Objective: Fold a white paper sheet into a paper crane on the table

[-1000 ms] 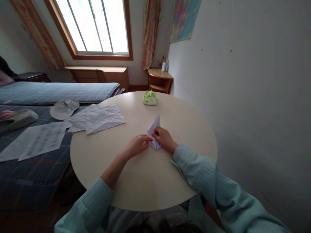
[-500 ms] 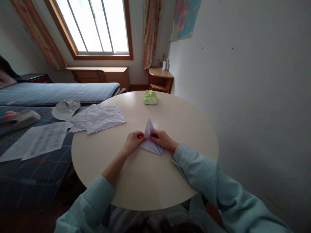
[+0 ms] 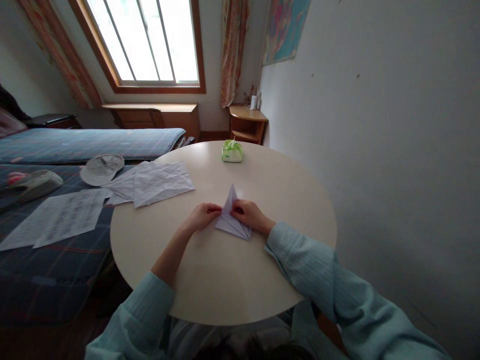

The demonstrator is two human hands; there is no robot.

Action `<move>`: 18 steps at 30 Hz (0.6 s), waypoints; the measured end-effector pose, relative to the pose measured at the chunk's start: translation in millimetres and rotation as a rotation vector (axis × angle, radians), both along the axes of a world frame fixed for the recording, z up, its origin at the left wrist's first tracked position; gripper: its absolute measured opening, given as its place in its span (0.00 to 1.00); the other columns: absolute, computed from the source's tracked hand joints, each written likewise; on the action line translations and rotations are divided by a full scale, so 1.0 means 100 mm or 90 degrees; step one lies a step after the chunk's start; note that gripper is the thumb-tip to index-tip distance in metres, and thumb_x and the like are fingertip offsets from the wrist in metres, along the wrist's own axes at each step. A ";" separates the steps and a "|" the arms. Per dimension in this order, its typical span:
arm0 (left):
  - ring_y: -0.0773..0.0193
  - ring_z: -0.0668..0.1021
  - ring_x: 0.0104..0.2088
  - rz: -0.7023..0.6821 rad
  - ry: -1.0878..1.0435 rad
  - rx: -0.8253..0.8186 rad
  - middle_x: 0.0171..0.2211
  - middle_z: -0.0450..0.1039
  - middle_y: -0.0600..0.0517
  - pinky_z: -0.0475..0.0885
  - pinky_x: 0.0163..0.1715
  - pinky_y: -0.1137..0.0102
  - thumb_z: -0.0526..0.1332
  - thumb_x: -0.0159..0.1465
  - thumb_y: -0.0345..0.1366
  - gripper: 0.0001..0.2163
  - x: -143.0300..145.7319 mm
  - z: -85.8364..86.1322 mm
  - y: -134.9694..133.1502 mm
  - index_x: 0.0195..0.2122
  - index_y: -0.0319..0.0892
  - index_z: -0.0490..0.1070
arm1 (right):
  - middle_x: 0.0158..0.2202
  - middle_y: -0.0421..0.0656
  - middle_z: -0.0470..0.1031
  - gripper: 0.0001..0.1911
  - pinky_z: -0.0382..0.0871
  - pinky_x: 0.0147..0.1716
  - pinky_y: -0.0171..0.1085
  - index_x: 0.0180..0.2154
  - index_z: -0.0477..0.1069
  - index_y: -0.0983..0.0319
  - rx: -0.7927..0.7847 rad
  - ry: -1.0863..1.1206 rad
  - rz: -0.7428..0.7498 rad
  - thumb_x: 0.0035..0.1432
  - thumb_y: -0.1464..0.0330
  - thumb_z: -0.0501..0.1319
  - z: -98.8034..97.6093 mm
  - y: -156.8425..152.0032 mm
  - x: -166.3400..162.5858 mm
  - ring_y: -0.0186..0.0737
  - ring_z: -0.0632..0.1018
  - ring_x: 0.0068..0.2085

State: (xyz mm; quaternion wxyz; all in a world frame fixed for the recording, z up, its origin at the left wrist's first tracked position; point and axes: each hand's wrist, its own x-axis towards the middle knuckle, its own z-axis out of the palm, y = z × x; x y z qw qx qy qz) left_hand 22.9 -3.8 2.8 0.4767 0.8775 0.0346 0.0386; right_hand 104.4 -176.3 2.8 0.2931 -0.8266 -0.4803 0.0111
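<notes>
A sheet of white paper [image 3: 233,227], folded into a pointed shape with a tall tip at the far end, lies on the round cream table [image 3: 225,280]. My left hand [image 3: 204,216] is at its left edge, fingers pinched together against the paper. On the other side, my right hand [image 3: 249,214] grips the right edge near the base of the tip, thumb and fingers closed on it. Layered creases fan out toward the paper's lower right corner. The fingertips partly hide the middle folds.
A green tissue pack [image 3: 232,151] stands near the table's far edge. Creased white sheets [image 3: 161,182] overlap the table's left edge. Printed pages [image 3: 69,215], a white cap [image 3: 101,170] and a pale shoe-like item [image 3: 37,185] lie on the plaid bed [image 3: 75,270]. A wall [image 3: 393,175] runs along the right.
My left hand has shifted slightly left, from the paper's middle to its left edge, with its fingers straighter. The tip leans slightly further right. My right hand has hardly moved.
</notes>
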 end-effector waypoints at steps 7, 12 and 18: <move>0.65 0.73 0.26 0.046 -0.004 0.055 0.26 0.75 0.51 0.67 0.26 0.74 0.60 0.49 0.42 0.13 -0.03 0.03 -0.07 0.29 0.38 0.74 | 0.25 0.40 0.67 0.03 0.56 0.26 0.29 0.27 0.67 0.65 -0.010 -0.001 -0.012 0.50 0.72 0.59 0.02 0.01 -0.01 0.30 0.65 0.26; 0.68 0.70 0.24 0.048 -0.041 0.119 0.23 0.71 0.54 0.64 0.25 0.75 0.62 0.47 0.39 0.10 -0.02 -0.04 -0.11 0.29 0.39 0.72 | 0.26 0.40 0.67 0.02 0.56 0.27 0.29 0.27 0.68 0.66 -0.004 0.019 -0.001 0.49 0.73 0.60 0.01 0.01 0.00 0.30 0.65 0.26; 0.69 0.69 0.24 0.047 -0.036 0.144 0.22 0.69 0.55 0.63 0.25 0.75 0.62 0.47 0.37 0.09 -0.03 -0.02 -0.12 0.28 0.39 0.72 | 0.26 0.39 0.67 0.03 0.58 0.27 0.29 0.27 0.68 0.66 0.014 0.060 0.020 0.47 0.73 0.61 0.01 0.00 0.02 0.29 0.66 0.26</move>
